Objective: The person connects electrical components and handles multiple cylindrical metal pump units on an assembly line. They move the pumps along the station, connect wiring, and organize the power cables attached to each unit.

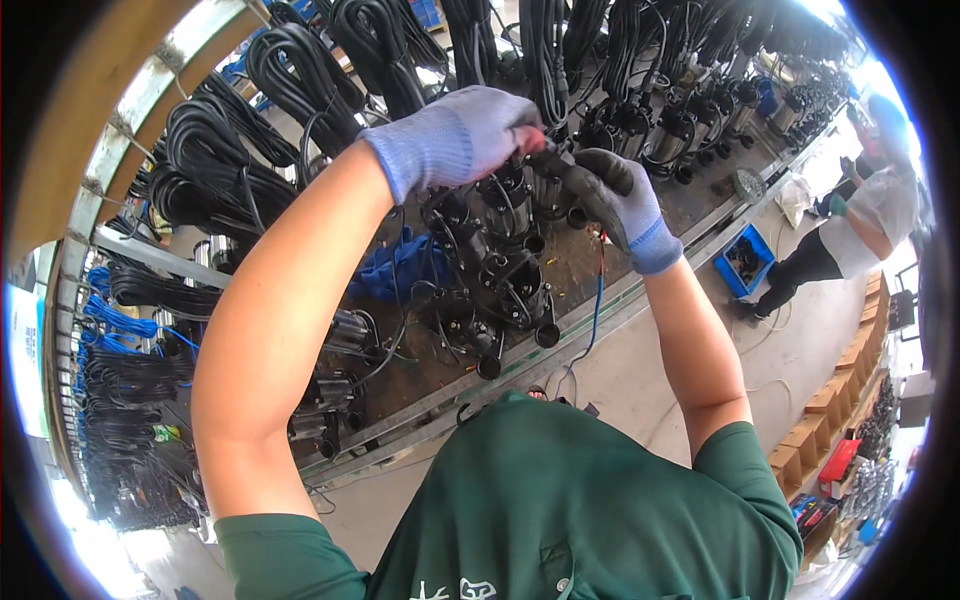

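Both my hands wear blue-grey gloves and are raised close together over the workbench. My left hand [455, 138] is closed, with a small red part [531, 141] showing at its fingertips; I cannot tell what it belongs to. Just to its right, my right hand [622, 205] has its dark-coated fingers curled round a black piece [550, 160] that reaches toward the left hand. Its kind is hard to make out. Under the hands stand several black-topped metal pumps [515, 290]. Behind them hang thick coiled black cables [545, 60].
A blue cloth or bag [405, 268] lies among the pumps. The workbench's metal edge [600, 320] runs diagonally, with a blue cord [598, 300] hanging near it. At right, a person [865, 215] works by a blue bin [745, 260] on the floor. Cardboard boxes [830, 400] line the far right.
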### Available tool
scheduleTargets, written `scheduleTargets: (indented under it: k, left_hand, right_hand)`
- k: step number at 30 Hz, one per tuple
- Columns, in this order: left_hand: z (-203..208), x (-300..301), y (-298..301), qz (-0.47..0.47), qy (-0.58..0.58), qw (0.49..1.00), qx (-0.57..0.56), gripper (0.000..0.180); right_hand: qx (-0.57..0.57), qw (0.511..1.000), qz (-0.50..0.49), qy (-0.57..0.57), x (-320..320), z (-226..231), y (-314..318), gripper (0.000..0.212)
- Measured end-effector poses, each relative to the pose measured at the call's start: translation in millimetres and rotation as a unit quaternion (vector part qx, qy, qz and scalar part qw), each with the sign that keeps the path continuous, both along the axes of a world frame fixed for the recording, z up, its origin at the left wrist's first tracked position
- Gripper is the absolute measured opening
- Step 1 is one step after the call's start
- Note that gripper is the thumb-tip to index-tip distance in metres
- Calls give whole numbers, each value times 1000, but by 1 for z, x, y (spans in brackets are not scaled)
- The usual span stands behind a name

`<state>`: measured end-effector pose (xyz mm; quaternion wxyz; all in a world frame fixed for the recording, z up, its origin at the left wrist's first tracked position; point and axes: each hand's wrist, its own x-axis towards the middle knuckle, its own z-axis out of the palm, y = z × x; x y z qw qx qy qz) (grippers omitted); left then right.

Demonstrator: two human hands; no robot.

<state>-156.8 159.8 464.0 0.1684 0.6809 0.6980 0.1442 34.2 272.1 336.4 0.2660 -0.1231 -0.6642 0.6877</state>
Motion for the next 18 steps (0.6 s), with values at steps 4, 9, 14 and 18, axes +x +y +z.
scheduleTargets:
  k: [4, 9, 14, 18]
  left_hand:
    - [-21, -11, 4, -12, 30, 996, 83, 21]
    - [0, 3, 0, -12, 34, 999, 19, 22]
    - [-35, 0, -35, -10, 89, 991, 96, 27]
    - [-53, 18, -77, 26, 29, 958, 286, 42]
  right_hand:
    - [26, 1000, -2, -7, -4, 7, -1, 27]
    - [-4, 999, 12, 31, -14, -5, -6, 30]
    - [22, 997, 60, -47, -22, -16, -13, 28]
    - [110, 980, 143, -88, -30, -72, -11, 33]
